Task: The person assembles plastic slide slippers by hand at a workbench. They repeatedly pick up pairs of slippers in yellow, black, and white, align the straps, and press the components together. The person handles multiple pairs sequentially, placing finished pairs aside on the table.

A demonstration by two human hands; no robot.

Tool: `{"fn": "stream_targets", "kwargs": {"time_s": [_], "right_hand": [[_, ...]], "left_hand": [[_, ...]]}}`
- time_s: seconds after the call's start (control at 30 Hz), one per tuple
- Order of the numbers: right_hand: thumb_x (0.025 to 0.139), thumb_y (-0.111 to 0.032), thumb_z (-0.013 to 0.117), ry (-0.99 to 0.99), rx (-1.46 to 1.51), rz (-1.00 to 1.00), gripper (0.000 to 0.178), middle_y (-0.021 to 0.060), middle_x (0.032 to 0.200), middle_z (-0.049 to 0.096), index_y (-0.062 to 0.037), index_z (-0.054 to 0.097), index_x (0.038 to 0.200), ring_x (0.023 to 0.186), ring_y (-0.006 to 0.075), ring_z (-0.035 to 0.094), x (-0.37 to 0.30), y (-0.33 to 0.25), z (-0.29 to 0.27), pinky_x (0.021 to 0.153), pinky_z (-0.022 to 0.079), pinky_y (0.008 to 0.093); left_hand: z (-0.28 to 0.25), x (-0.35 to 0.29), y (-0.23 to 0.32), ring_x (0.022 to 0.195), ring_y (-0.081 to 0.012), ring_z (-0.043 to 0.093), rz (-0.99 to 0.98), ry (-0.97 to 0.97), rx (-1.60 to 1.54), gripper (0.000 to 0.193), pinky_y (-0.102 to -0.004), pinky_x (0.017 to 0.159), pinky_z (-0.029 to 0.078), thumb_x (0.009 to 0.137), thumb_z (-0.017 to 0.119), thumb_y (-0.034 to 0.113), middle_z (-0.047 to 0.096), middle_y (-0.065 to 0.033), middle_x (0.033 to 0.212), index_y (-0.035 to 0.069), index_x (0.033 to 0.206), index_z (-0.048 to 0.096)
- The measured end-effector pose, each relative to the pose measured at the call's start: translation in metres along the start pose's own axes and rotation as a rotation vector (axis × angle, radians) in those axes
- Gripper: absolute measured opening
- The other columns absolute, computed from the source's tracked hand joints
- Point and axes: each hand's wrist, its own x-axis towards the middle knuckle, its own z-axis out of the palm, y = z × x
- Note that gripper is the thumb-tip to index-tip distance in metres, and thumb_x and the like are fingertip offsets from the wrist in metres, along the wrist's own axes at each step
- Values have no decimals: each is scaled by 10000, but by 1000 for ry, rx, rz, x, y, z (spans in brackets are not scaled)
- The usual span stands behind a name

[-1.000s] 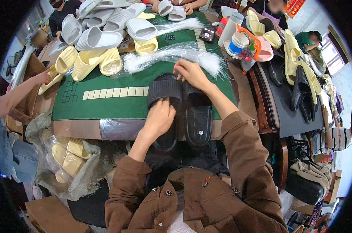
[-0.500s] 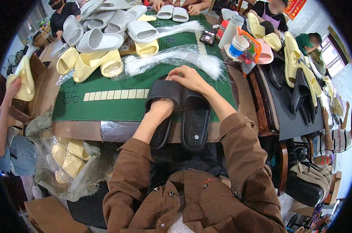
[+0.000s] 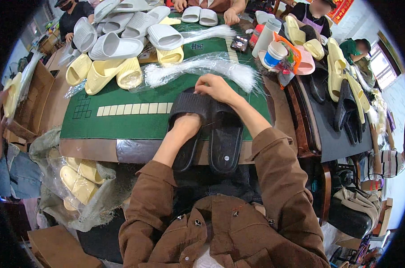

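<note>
While the left black slipper (image 3: 183,156) lies toe-first on the green mat (image 3: 135,127), its heel jutting past the near edge of the table (image 3: 86,149) beside its black mate (image 3: 225,149), we now have our left hand (image 3: 187,126) pushed under its strap (image 3: 187,102), where a second ago its fingers showed. Our right hand (image 3: 215,89) has shifted to that slipper's toe opening, fingertips bent in, so the strap now has a hand at both ends, though we cannot tell what either grips. Beyond lie bagged white strands (image 3: 202,70), then cream slippers (image 3: 99,76) and grey slippers (image 3: 116,47).
</note>
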Motion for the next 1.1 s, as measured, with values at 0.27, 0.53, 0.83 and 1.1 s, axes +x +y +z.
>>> {"fn": "stream_targets", "kwargs": {"time_s": [0.27,0.53,0.83,1.1], "right_hand": [[859,-191,650,395,-3,128,216,163,834,689,13,671,924,787,276,676,-14,5,-11,725,507,375],[845,-151,657,416,88,-62,150,124,856,674,-21,685,915,768,234,646,-18,4,2,713,501,326],[854,-87,606,371,97,-16,160,133,884,644,20,638,969,743,214,643,-26,-5,2,712,516,339],[868,23,534,468,291,-49,176,161,954,642,48,542,1042,815,220,663,-21,10,14,718,523,320]], "left_hand": [[7,-62,-2,754,-368,663,542,712,-126,254,-455,721,516,941,504,148,686,-171,900,-71,963,633],[-48,29,0,920,-345,652,253,777,-277,279,-435,811,513,853,616,130,686,-144,1013,63,1125,607],[-30,53,-2,734,-166,681,162,526,-965,220,-261,639,537,908,574,60,700,-144,874,-62,1092,575],[-23,39,-7,749,-181,667,133,548,-1273,131,-276,675,550,946,570,103,679,-146,877,-19,994,569]]}}
